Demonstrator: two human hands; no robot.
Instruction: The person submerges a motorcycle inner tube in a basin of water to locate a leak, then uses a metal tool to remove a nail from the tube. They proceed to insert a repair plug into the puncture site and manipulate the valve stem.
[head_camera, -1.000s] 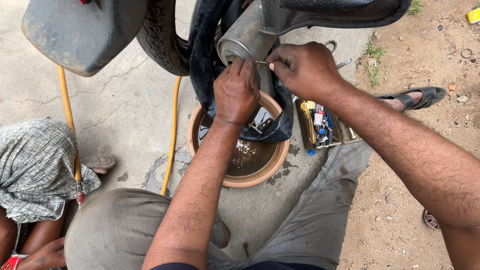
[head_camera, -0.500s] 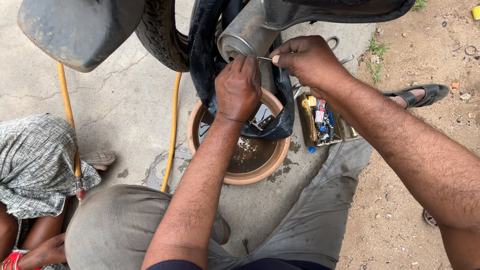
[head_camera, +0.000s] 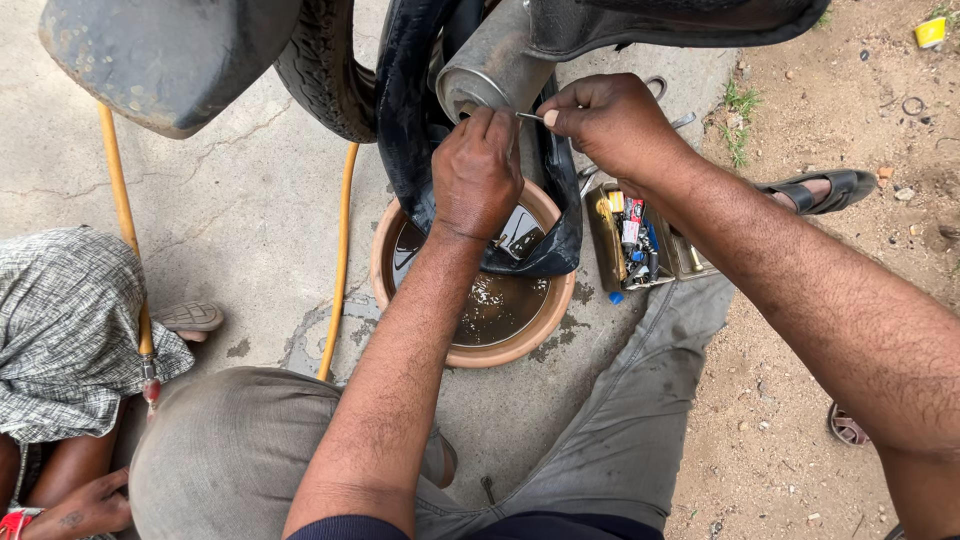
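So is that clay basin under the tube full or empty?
Partly full: the clay basin holds murky brown water that glints below its rim, and the black inner tube hangs into it.

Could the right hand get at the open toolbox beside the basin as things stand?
Probably yes: the toolbox lies open just below the right hand, uncovered, though that hand pinches a thin metal pin.

My left hand (head_camera: 478, 172) was extended forward, forearm bare, knuckles up, fingers curled downward in a grip, while my right hand (head_camera: 612, 122) reached in from the right, thumb and forefinger pinched together, fingertips nearly meeting the left's.
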